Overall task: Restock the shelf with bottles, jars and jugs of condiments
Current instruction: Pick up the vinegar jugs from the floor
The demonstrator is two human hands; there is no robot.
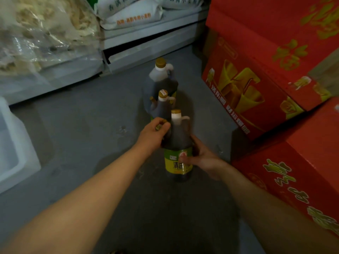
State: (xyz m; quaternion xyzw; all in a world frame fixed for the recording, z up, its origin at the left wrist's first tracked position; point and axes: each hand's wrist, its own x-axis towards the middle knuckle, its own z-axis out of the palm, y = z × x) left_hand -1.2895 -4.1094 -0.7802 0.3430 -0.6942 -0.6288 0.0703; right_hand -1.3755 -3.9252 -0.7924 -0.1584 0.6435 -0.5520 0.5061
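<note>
Location: grey floor [82, 125] of a storeroom aisle, between low shelving on the left and stacked red cartons [260, 74] on the right.
Stock: jugs of dark condiment stand upright in a line running away from the person; the far jug [162, 79] and middle jug [162, 105] are close together, probably staged here for carrying to the shelf.
Near jug: the near jug [178, 143], green-and-yellow label facing the camera, stands on the floor, closest to the person.
Right hand: the right hand [203, 158] wraps the label band, thumb across the front, fingers behind; apparently steadying the body.
Left hand: the left hand [154, 132] has its fingers curled over a small gold-capped bottle top [161, 125] just beside the near jug's shoulder; whether it also touches the jug cannot be told.
Assessment: two-handed hold suits a heavy, full container; lift appears imminent, none yet shelved.
Risk: neighbouring jugs stand close and could be knocked.
</note>
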